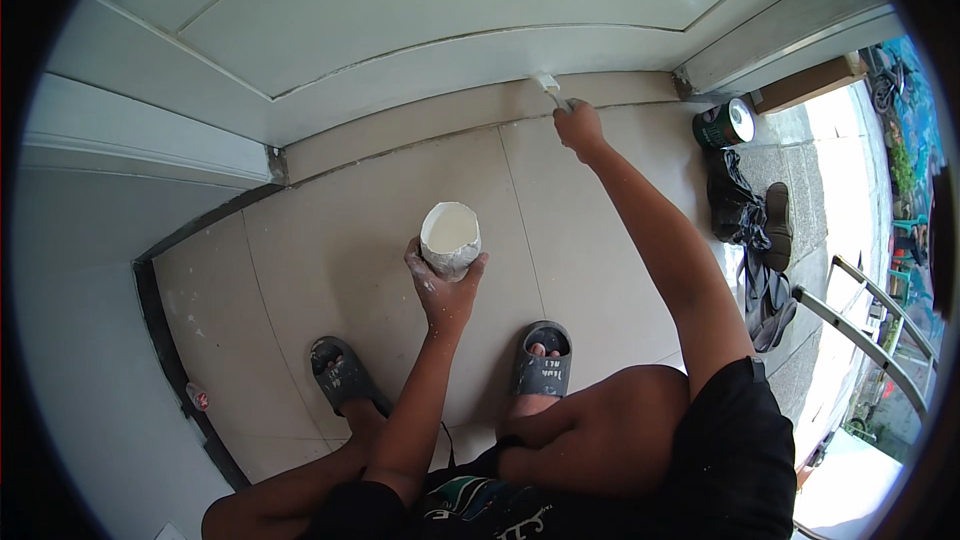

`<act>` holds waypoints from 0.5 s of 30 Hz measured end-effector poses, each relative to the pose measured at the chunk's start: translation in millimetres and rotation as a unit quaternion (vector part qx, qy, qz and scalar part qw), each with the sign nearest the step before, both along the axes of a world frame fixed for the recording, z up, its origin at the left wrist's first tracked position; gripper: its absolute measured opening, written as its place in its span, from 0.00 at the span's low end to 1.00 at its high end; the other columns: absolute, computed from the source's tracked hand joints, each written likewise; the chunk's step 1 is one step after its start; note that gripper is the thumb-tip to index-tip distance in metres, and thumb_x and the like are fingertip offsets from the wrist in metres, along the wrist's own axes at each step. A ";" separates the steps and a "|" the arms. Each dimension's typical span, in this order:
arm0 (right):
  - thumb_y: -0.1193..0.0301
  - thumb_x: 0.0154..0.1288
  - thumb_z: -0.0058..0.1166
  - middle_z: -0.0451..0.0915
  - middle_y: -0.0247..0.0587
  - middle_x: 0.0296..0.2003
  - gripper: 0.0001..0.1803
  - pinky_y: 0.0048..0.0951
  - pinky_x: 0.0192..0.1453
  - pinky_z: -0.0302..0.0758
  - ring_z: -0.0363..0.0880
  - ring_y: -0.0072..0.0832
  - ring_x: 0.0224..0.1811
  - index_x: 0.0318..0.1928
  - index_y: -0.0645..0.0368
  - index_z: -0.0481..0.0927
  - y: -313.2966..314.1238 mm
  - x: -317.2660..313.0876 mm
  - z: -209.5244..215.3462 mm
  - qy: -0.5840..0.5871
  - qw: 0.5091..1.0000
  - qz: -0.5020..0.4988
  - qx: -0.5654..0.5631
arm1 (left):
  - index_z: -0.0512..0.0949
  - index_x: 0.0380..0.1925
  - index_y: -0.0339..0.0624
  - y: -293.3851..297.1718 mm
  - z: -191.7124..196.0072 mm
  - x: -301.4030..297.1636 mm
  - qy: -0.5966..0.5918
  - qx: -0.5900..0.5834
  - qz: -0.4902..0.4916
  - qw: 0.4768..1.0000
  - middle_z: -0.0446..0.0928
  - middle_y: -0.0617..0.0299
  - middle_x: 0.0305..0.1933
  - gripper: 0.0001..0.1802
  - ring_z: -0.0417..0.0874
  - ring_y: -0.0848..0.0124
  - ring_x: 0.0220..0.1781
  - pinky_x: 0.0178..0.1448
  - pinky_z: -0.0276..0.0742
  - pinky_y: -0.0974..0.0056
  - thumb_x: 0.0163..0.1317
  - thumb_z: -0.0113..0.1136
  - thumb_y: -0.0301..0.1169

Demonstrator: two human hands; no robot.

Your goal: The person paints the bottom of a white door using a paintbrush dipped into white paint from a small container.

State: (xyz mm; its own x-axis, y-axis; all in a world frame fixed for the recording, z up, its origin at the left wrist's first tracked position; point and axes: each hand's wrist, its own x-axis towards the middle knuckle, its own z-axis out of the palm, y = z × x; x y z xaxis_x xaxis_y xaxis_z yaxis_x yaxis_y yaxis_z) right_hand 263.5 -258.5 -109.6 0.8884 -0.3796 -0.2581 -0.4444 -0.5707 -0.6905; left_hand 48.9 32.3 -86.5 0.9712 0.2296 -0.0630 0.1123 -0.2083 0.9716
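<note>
A cut-down container of white paint [451,230] is in my left hand [443,290], whose fingers wrap round its lower part. White smears mark those fingers. My right hand [580,130] reaches out ahead and grips a paintbrush [549,84] by its handle. The brush's whitish bristles meet the bottom edge of a pale panelled door [470,65], just above the tiled threshold; whether they press on it, I cannot tell for certain.
Tan tiles [400,180] cover the floor under my grey slippers [545,360]. On the right stand a dark green can [722,126], a black plastic bag [735,202], dark shoes [777,225] and a metal ladder [870,325]. A crumpled piece of litter [198,397] lies by the left wall.
</note>
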 end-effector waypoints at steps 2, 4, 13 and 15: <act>0.67 0.65 0.54 0.81 0.54 0.28 0.13 0.45 0.37 0.77 0.81 0.46 0.31 0.37 0.68 0.81 -9.2 0.3 -5.1 -0.009 1.000 -0.010 0.004 | 0.56 0.67 0.32 0.0 1.5 0.5 0.004 0.005 -0.002 1.000 0.67 0.42 0.64 0.53 0.74 0.53 0.66 0.70 0.74 0.50 0.49 0.84 0.34; 0.68 0.68 0.53 0.78 0.42 0.22 0.12 0.38 0.26 0.75 0.78 0.31 0.20 0.35 0.66 0.79 -17.2 -0.6 -13.6 -0.019 1.000 -0.023 0.004 | 0.56 0.67 0.32 -3.1 1.6 1.3 -0.004 -0.001 0.003 1.000 0.68 0.42 0.64 0.53 0.74 0.53 0.66 0.70 0.74 0.50 0.49 0.84 0.35; 0.66 0.63 0.55 0.84 0.68 0.38 0.17 0.52 0.51 0.79 0.84 0.62 0.45 0.39 0.72 0.82 17.2 -6.3 0.2 0.006 1.000 -0.011 -0.005 | 0.56 0.67 0.32 -0.9 4.0 -1.8 -0.001 -0.006 0.003 1.000 0.67 0.43 0.64 0.53 0.74 0.53 0.66 0.71 0.73 0.50 0.49 0.84 0.34; 0.66 0.63 0.55 0.84 0.69 0.38 0.17 0.52 0.52 0.79 0.84 0.62 0.45 0.40 0.72 0.82 21.5 -6.9 6.4 -0.001 1.000 0.007 -0.022 | 0.56 0.67 0.33 -2.9 2.4 -1.5 -0.001 -0.009 -0.001 1.000 0.67 0.43 0.64 0.53 0.73 0.53 0.66 0.71 0.73 0.50 0.49 0.84 0.34</act>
